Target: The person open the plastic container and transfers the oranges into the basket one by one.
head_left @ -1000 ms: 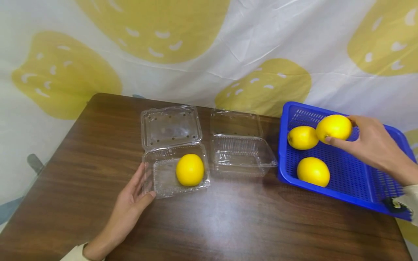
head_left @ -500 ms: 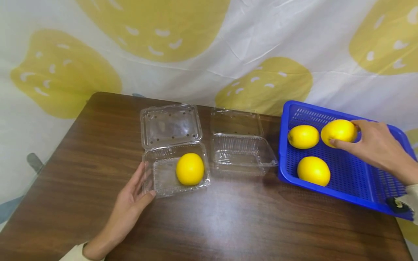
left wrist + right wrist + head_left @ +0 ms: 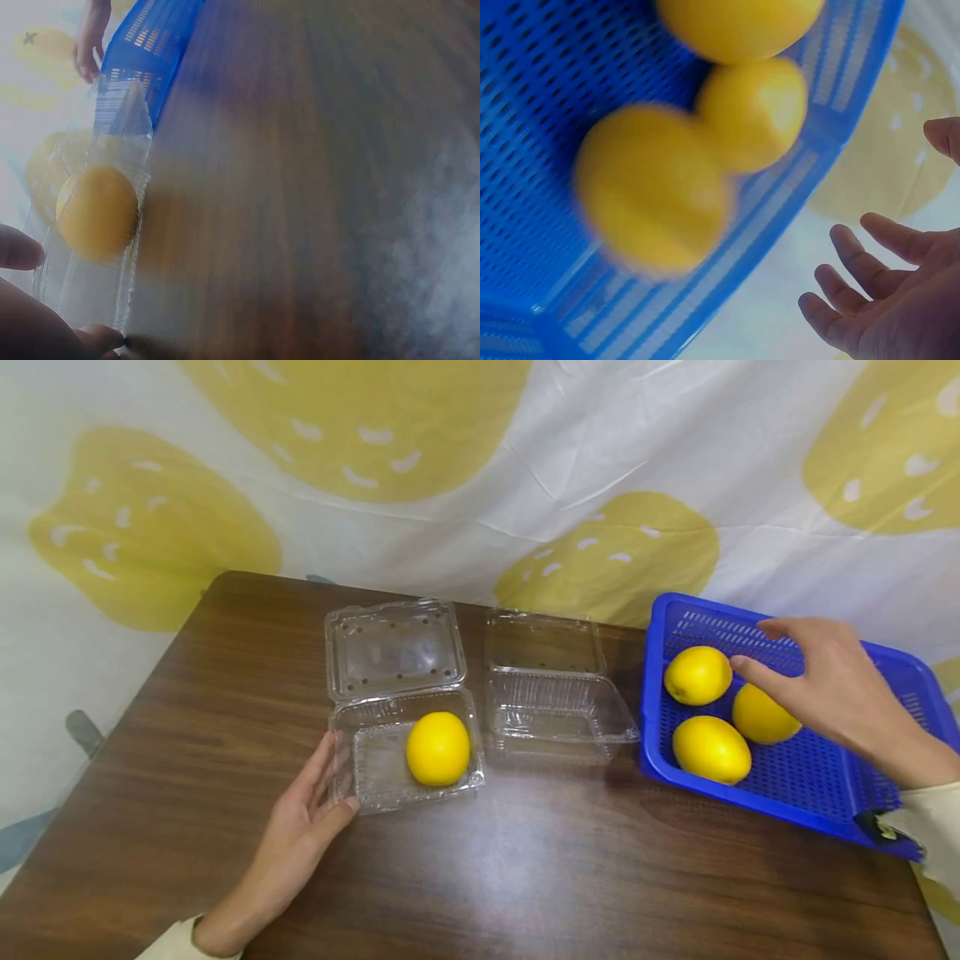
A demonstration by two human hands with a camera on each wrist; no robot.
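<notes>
My left hand (image 3: 292,831) holds the left end of a clear plastic clamshell box (image 3: 375,768), its thumb at the front corner and fingers along the side. The box stands open with its lid laid back, and one yellow lemon (image 3: 438,749) sits in its right half. My right hand (image 3: 832,685) is above the blue basket (image 3: 821,814), fingers spread and holding nothing. Under it lie a back lemon (image 3: 697,676), a front lemon (image 3: 712,750) and a third lemon (image 3: 765,714), partly hidden by the hand. The right wrist view shows the same lemons (image 3: 656,187), blurred.
A second clear clamshell box (image 3: 555,710), lid folded back, stands between the first box and the basket. All rest on a brown wooden table (image 3: 510,877). Behind it hangs a white cloth (image 3: 420,547) printed with yellow lemons.
My right hand has let go of the lemon it held, which now lies lower in the basket beside the others. Those two have shifted slightly. The left hand stays on the box.
</notes>
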